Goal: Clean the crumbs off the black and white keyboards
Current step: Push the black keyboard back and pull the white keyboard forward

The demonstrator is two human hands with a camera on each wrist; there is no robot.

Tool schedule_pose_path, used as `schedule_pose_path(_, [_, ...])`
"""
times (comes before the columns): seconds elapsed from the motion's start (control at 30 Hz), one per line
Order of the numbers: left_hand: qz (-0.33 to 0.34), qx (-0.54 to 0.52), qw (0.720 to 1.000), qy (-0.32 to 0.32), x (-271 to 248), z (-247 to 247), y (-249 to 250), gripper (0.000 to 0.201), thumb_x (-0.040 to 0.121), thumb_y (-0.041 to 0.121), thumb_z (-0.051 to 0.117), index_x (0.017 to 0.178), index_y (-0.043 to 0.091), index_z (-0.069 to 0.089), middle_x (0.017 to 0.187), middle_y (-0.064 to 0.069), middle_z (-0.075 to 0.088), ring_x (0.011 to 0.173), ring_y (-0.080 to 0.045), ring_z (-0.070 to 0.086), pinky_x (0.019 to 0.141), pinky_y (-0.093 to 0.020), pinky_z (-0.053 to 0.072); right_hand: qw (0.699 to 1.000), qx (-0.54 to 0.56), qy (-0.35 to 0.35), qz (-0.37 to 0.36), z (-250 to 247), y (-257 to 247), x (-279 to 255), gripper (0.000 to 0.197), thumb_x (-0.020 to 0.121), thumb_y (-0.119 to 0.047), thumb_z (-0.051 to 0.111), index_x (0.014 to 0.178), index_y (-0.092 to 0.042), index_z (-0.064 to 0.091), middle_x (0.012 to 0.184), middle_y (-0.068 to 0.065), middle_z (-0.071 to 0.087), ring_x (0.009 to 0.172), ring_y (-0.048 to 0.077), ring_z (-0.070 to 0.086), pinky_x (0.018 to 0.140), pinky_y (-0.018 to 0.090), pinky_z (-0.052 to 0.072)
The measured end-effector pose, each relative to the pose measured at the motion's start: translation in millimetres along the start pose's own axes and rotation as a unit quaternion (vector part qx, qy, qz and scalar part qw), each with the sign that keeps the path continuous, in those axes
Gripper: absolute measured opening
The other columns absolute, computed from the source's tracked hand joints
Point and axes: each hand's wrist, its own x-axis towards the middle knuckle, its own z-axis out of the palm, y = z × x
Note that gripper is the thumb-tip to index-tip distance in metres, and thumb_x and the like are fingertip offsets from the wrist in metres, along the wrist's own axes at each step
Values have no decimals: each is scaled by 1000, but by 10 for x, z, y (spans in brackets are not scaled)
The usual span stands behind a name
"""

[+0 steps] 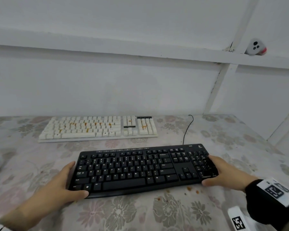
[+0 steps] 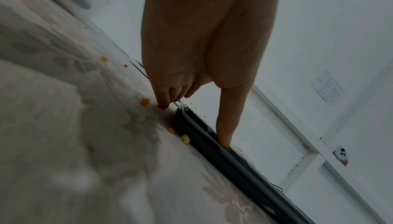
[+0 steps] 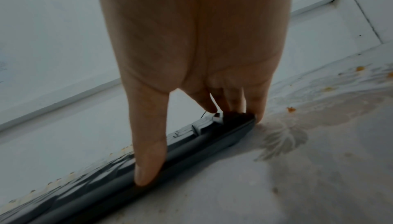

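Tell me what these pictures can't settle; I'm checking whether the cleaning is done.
- Black keyboard: crumbs between its keys too small to tell in the head view; wrist views show only its edge.
- Left hand and right hand: fingers under the ends are hidden by the keyboard.
- White keyboard: orange crumbs show, but blur prevents a count.
- Cable: its near end is hidden behind the black keyboard.

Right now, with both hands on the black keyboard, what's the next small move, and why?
Probably let go of the black keyboard and reach back for the white keyboard. The left hand and right hand hold the black one's ends; its keys look clean, with crumbs on the cloth in front, while orange bits dot the white keys.
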Motion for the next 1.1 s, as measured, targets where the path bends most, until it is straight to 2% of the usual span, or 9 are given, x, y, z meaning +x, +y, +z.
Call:
schedule_pose_path(0.1, [17, -27, 999, -17, -3, 14, 30, 128, 2, 50, 94, 119, 42, 42, 114, 27, 54, 89, 11, 65, 77, -22, 49, 1000, 20, -3, -9, -12, 14, 30, 63, 69, -10, 83, 119, -26, 47, 119, -8, 53, 105, -2, 52, 77, 4, 40])
schedule_pose_path(0.23, [22, -58, 997, -35, 22, 10, 71, 146, -3, 42, 95, 129, 34, 33, 111, 27, 54, 90, 9, 62, 77, -18, 45, 999, 37, -2, 5, -13, 31, 40, 67, 68, -9, 83, 120, -28, 46, 117, -11, 53, 103, -4, 51, 74, 3, 39])
schedule_pose_path(0.4, [-3, -29, 998, -49, 93, -20, 60, 154, 6, 20, 95, 146, 17, 32, 115, 15, 59, 98, -2, 62, 84, -26, 47, 999, 41, 2, 14, -21, 68, 77, 77, 53, -26, 89, 121, -26, 53, 111, -8, 65, 98, 3, 63, 88, 23, 48])
schedule_pose_path(0.53, [-17, -4, 1000, -11, 150, 8, 70, 145, 5, 15, 88, 140, 23, 37, 107, 15, 60, 95, -7, 61, 89, -36, 47, 998, 56, 12, 13, -40, 113, 87, 68, 59, -12, 88, 118, -24, 56, 109, -7, 67, 97, 5, 64, 86, 20, 48])
schedule_pose_path(0.7, [-39, -21, 999, 7, 149, 127, 134, 148, 9, 8, 89, 146, 21, 33, 109, 17, 56, 96, -3, 58, 86, -34, 46, 998, 63, 17, 9, -137, 252, 141, 71, 54, -20, 88, 117, -28, 56, 111, -7, 63, 100, 6, 61, 81, 16, 45])
schedule_pose_path(0.83, [-53, -52, 997, 14, 187, 445, 274, 122, 41, -22, 84, 145, 19, 37, 116, 9, 61, 102, -11, 59, 88, -32, 44, 998, 63, 22, -5, -414, 399, 195, 63, 58, -13, 87, 114, -26, 60, 107, -6, 67, 99, 9, 63, 79, 16, 46])
schedule_pose_path(0.93, [-38, -23, 999, 23, 273, 745, 429, 112, 18, 0, 89, 117, 35, 51, 98, 18, 71, 90, 0, 67, 76, -26, 48, 998, 61, 21, -7, -707, 597, 233, 58, 64, -5, 84, 113, -24, 61, 104, -6, 69, 97, 8, 64, 76, 13, 45])
schedule_pose_path(1.03, [-16, 3, 999, 29, 413, 1112, 636, 91, 27, 11, 82, 107, 41, 50, 90, 25, 71, 88, 3, 65, 76, -22, 48, 997, 66, 25, 5, -1022, 846, 270, 58, 65, -3, 84, 114, -24, 62, 103, -7, 71, 95, 4, 64, 73, 11, 44])
schedule_pose_path(1.1, [-9, 29, 999, 29, 533, 1377, 760, 94, 38, 5, 82, 121, 34, 48, 100, 20, 69, 95, 0, 63, 83, -26, 48, 996, 83, 32, 14, -1252, 1034, 303, 62, 60, -8, 87, 113, -26, 60, 103, -8, 69, 95, 0, 61, 70, 7, 43])
